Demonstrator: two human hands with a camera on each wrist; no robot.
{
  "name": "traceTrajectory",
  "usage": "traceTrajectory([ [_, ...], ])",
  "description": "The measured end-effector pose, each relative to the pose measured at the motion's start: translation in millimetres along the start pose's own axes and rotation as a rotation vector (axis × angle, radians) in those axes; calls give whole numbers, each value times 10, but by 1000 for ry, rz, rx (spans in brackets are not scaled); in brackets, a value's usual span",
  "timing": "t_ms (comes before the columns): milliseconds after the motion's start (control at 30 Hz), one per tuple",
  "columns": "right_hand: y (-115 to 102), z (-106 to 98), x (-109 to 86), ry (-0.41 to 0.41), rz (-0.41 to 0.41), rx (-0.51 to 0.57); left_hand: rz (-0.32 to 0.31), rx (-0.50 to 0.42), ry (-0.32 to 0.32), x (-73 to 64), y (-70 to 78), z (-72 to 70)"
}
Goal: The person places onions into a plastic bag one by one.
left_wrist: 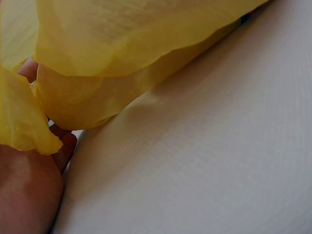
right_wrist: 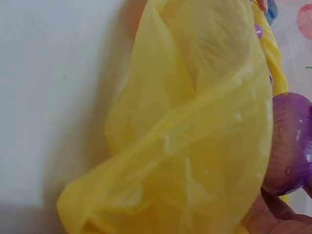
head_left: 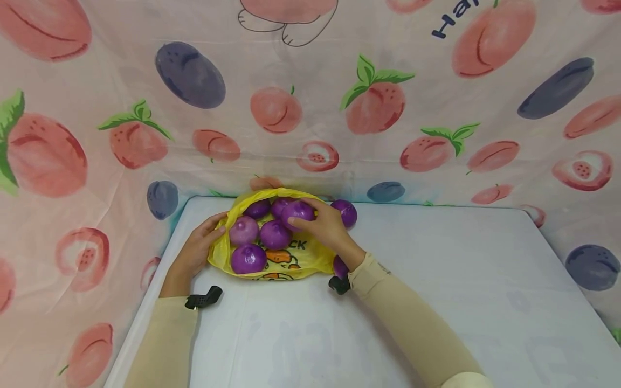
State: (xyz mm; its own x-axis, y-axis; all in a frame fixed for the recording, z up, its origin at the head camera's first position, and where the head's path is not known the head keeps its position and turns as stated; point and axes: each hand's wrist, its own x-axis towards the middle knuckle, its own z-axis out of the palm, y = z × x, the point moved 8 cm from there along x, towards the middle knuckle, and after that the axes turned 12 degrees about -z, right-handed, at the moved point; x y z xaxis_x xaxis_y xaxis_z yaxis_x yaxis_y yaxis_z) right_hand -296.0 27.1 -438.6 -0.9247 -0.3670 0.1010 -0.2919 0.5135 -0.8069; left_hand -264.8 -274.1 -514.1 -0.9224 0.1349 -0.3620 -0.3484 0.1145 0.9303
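A yellow plastic bag [head_left: 317, 257] lies on the table with its mouth wide and several shiny purple onions [head_left: 249, 259] inside. My left hand [head_left: 196, 249] holds the bag's left rim, thumb over the edge; in the left wrist view, yellow film [left_wrist: 87, 100] covers most of its fingers. Over the bag's mouth, at its right side, my right hand [head_left: 331, 227] grips one purple onion [head_left: 297, 213] between thumb and fingers. That same onion [right_wrist: 291, 146] shows at the right edge of the right wrist view, beside the bag's folds [right_wrist: 195, 146].
Outside the bag, one purple onion [head_left: 345, 213] sits behind my right hand. Another [head_left: 340, 267] is partly hidden beneath my right wrist. The white table [head_left: 436, 302] meets a fruit-printed cloth [head_left: 339, 64] at its back and sides.
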Motion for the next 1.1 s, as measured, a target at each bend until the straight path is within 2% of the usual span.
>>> traceTrajectory([
  [267, 22, 62, 41, 13, 18, -35, 9, -9, -5, -7, 9, 7],
  [500, 19, 96, 64, 26, 51, -75, 59, -67, -33, -7, 2, 10],
  [767, 13, 141, 89, 19, 43, -108, 43, -71, -30, -1, -6, 12],
  [1100, 43, 199, 93, 19, 36, -85, 41, -68, -31, 7, -10, 1],
])
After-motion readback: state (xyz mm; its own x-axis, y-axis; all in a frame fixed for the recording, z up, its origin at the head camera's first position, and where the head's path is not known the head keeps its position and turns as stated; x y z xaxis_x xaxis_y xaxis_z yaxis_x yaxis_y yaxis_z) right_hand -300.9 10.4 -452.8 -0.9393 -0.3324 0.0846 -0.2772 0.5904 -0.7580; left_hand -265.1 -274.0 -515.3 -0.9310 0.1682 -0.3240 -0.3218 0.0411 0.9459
